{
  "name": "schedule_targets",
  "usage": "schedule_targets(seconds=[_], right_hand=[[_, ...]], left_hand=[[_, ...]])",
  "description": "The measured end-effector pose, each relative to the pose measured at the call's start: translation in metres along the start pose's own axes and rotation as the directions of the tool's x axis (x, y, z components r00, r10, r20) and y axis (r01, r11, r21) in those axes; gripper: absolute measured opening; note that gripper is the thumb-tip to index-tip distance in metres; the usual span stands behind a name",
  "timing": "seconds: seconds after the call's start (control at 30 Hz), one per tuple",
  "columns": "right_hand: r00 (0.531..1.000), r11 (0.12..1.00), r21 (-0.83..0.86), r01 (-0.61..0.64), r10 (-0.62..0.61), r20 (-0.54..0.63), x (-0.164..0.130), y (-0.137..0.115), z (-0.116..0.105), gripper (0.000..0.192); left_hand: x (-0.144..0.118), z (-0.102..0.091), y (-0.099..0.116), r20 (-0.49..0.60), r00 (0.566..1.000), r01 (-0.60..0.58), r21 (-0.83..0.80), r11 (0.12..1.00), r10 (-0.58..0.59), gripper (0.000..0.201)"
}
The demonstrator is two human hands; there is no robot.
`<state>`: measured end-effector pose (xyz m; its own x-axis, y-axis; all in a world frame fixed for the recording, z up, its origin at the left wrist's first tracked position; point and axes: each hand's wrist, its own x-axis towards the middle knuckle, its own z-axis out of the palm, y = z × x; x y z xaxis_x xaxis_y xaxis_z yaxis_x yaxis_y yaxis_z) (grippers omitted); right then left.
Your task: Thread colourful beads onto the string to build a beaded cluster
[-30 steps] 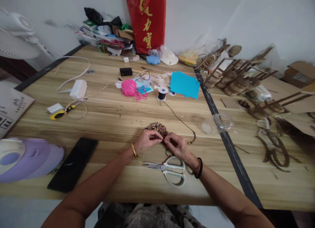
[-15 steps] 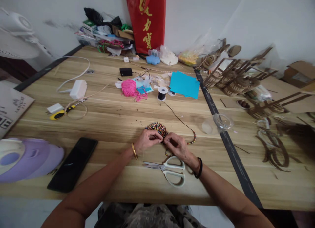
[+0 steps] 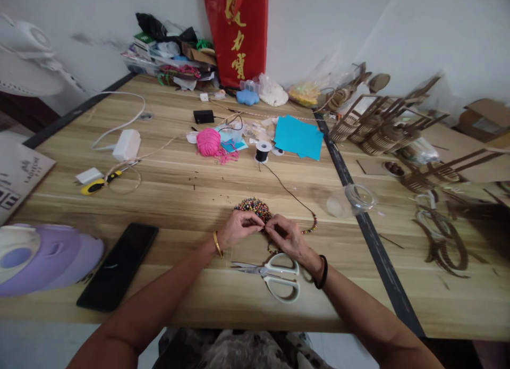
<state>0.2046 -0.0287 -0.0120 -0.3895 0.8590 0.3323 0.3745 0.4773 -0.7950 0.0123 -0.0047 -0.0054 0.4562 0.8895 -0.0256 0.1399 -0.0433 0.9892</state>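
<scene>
Head view: left hand [image 3: 238,228] and right hand [image 3: 287,237] curled fingertip to fingertip near the middle of the near edge of the pale, streaky-grained wooden table [image 3: 179,193]. Both pinched shut on something tiny between them; whether bead or cord, cannot tell. Touching the fingers on the far side, a rounded heap of small glossy beads [image 3: 253,206], mixed dark, red and yellow. From the right hand a short beaded strand [image 3: 311,226] curving right, then bare thin black cord [image 3: 285,187] running up to a small black spool [image 3: 262,151] with white flanges. Just nearer than the hands, white-handled steel scissors [image 3: 274,276], blades shut, lying flat. Gold bangle on the left wrist, black band on the right.

Toward the near left corner, a flat glossy black phone [image 3: 118,265] and a smooth lilac plastic shell [image 3: 43,257]. Mid-table, a fuzzy pink yarn ball [image 3: 209,142] and matte turquoise paper sheets [image 3: 298,136]. Right of the beads, a clear round jar [image 3: 354,199] on its side. Along the right edge, brown slatted cut-out pieces [image 3: 382,127].
</scene>
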Motion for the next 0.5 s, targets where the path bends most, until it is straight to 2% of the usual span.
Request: schedule_targets(seconds=[0.5], right_hand=[[1.000, 1.000, 0.012, 0.005, -0.005, -0.004, 0.0006, -0.0009, 0.0004, 0.016]], left_hand=[[-0.0004, 0.0008, 0.0001, -0.001, 1.000, 0.015, -0.026, 1.000, -0.016, 0.014]])
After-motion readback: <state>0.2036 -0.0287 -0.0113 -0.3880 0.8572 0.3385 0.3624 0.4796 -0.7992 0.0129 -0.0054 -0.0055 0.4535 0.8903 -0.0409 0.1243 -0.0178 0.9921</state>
